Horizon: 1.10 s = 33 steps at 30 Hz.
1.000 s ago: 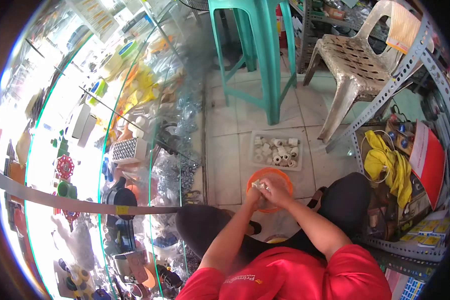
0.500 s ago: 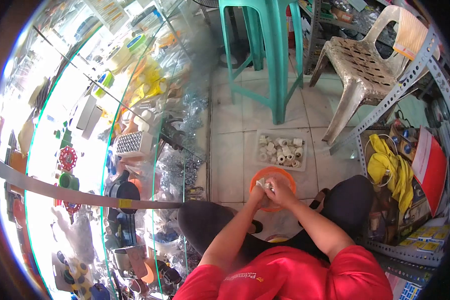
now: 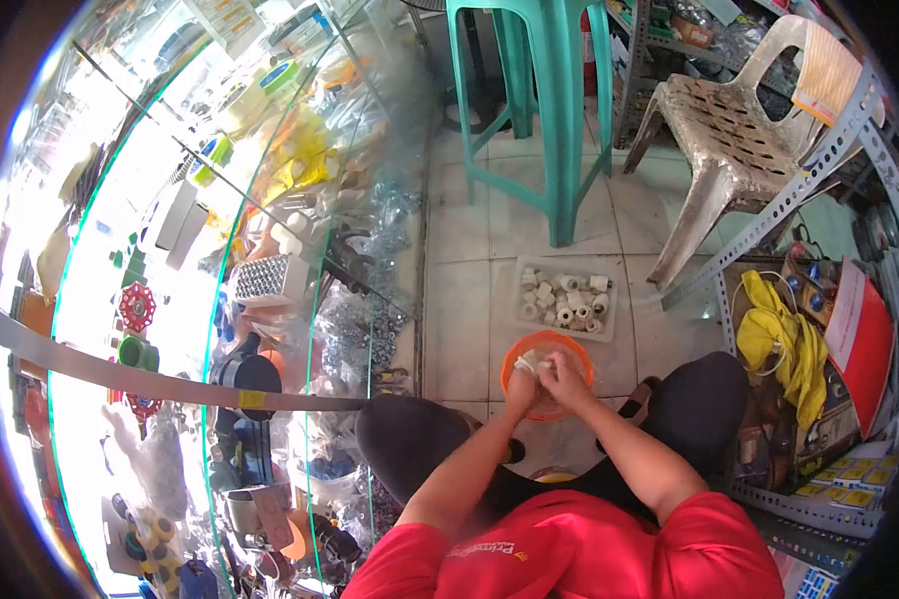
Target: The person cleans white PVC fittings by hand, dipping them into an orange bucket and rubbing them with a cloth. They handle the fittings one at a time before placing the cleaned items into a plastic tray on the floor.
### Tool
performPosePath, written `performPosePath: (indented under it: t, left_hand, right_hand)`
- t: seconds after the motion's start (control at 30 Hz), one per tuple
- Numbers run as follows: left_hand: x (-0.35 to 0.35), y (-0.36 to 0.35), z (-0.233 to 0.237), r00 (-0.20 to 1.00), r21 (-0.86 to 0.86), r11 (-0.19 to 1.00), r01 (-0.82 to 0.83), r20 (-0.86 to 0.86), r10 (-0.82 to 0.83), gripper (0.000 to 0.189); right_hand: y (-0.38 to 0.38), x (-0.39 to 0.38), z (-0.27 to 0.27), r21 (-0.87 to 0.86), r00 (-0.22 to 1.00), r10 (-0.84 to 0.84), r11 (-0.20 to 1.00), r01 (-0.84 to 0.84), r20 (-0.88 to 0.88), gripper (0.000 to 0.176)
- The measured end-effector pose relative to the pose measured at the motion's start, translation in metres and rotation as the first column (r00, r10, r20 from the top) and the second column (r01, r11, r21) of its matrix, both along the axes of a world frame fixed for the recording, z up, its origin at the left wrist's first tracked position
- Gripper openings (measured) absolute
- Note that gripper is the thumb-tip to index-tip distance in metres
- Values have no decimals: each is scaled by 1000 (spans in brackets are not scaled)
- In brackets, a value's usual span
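Both hands are close together over an orange basin (image 3: 586,356) on the floor between my knees. My left hand (image 3: 520,387) is closed on a whitish, cloth-like piece (image 3: 530,360) that sticks up past the fingers. Against it, on the right, my right hand (image 3: 567,383) has its fingers pinched together; what sits between them is too small to make out. The hands hide much of the basin's inside. Just beyond it stands a clear plastic tub (image 3: 520,321) holding several white pipe fittings (image 3: 567,299).
A glass display case (image 3: 270,280) full of hardware runs along my left. Ahead stand a green plastic stool (image 3: 561,130) and a worn plastic chair (image 3: 729,120). On the right, a metal shelf (image 3: 804,180) carries a yellow cloth (image 3: 774,329) and boxes.
My right hand has drawn slightly apart from the left, and its fingers have shifted. More of the whitish piece shows now. The view has moved a little; the basin and tub stay in place.
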<state>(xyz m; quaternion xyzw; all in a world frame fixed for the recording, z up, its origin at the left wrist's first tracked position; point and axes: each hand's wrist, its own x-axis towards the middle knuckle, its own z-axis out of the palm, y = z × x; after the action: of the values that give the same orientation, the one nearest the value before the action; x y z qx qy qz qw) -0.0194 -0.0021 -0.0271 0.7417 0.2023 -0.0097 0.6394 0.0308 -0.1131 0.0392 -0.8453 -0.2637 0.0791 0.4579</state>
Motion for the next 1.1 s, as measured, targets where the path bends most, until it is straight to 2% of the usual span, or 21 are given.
performPosePath:
  t: [0.07, 0.1, 0.13, 0.17, 0.2, 0.23, 0.3, 0.33, 0.4, 0.47, 0.53, 0.57, 0.6, 0.67, 0.7, 0.73, 0.83, 0.9, 0.93, 1.03, 1.1]
  left_hand:
    - [4, 0, 42, 988, -320, 938, -132, -113, 100, 26]
    - [8, -1, 67, 953, -452, 849, -272, -249, 173, 24]
    - [10, -1, 79, 896, -549, 726, -413, -388, 216, 22]
    - [9, 0, 76, 945, -365, 896, -252, -292, 147, 22]
    - [7, -1, 67, 971, -208, 968, -143, -219, 96, 21]
    - [7, -3, 57, 987, -22, 998, -64, -152, 60, 20]
    - [5, -10, 39, 998, 315, 949, 3, -66, 19, 19]
    - [5, -12, 33, 999, 453, 891, 5, -34, 12, 19]
    - [3, -15, 32, 1000, 548, 837, -17, 5, 17, 18]
    - [3, -17, 35, 1000, 602, 798, -31, 21, 23, 17]
    - [3, -13, 39, 998, 651, 759, 14, -61, 33, 17]
    - [4, -10, 30, 997, 532, 846, -36, -41, 68, 19]
    - [7, -4, 23, 994, 399, 913, -86, -28, 106, 20]
    - [7, -1, 10, 981, 66, 980, -190, -13, 191, 23]
    - [7, -1, 20, 971, -126, 963, -238, -14, 238, 24]
    - [8, -1, 31, 959, -312, 909, -276, -25, 283, 25]
    - [12, 2, 68, 961, -592, 758, -273, -208, 183, 25]
    - [10, 0, 97, 974, -653, 725, -220, -188, 126, 23]
    - [10, -1, 105, 980, -682, 706, -193, -175, 98, 23]
    - [10, 2, 86, 999, -722, 691, 31, 12, -32, 23]
    - [13, 8, 73, 976, -853, 475, 217, 200, -88, 23]
  right_hand:
    - [0, 6, 19, -53, 986, 162, 986, -161, 28, 29]
    - [0, 8, 27, -81, 969, 244, 967, -240, 38, 29]
    - [1, 9, 25, -80, 969, 227, 972, -220, 97, 30]
    - [1, 11, 22, -78, 965, 209, 977, -199, 157, 30]
    - [0, 14, 17, -75, 957, 190, 981, -177, 217, 31]
    - [0, 17, -3, 20, 997, 78, 997, -78, 2, 32]
    - [2, 22, -51, 135, 892, -94, 976, 170, -442, 34]
    - [2, 22, -25, 79, 728, -125, 968, 240, -674, 34]
    - [1, 19, 65, -87, 235, -168, 944, 319, -957, 33]
    - [-1, 19, 60, -34, 248, -114, 951, 306, -962, 33]
    - [-1, 18, 34, 53, 602, -87, 976, 211, -794, 32]
    - [-1, 18, -2, 73, 860, -57, 991, 109, -507, 31]
    - [3, 17, 1, 52, 989, 2, 999, 5, -147, 30]
    - [-2, 12, 7, 35, 996, 80, 996, -79, -23, 26]
    - [-2, 12, 18, 24, 992, 122, 992, -123, 39, 25]
    - [-2, 14, 20, 72, 988, 155, 986, -154, -7, 25]
    - [-6, 22, 19, 190, 972, 201, 966, -176, -119, 25]
    - [-7, 28, 8, 234, 973, 155, 966, -113, -171, 28]
    - [-10, 33, -6, 265, 944, 138, 963, -56, -301, 29]
    - [-11, 38, -3, 302, 718, 111, 942, 143, -687, 35]
    - [-13, 35, 31, 259, 431, 117, 922, 286, -895, 38]
